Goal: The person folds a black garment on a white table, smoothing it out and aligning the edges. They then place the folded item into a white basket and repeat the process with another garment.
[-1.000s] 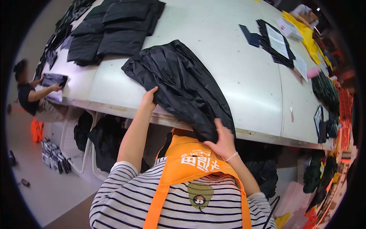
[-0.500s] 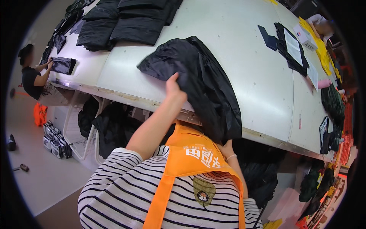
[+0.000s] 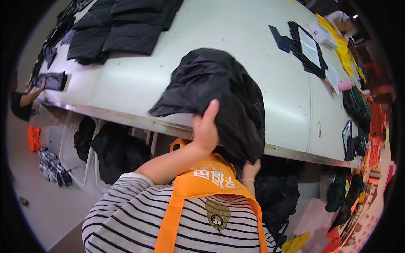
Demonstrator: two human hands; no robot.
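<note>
A shiny black garment point(image 3: 223, 84) is bunched up between my hands, part of it over the white table and part hanging past the front edge. My left hand point(image 3: 206, 130) grips its left side, thumb lying on top and the other fingers hidden beneath the fabric. Down at the table edge, close to my orange apron, my right hand point(image 3: 252, 170) is closed on the garment's lower end. The fabric covers some of its fingertips.
Flat stacks of black folded garments point(image 3: 133, 38) lie at the far left of the table point(image 3: 130, 88). Papers on dark cloth point(image 3: 310, 46), a white box point(image 3: 323, 35) and yellow fabric point(image 3: 337, 46) lie far right. Bins of black fabric point(image 3: 118, 147) stand underneath. A co-worker point(image 3: 23, 101) handles black fabric at left.
The garment's far part has been drawn nearer and bulges up more rounded. My left hand has moved slightly right and down, its thumb now upright. The view has shifted a little to the right.
</note>
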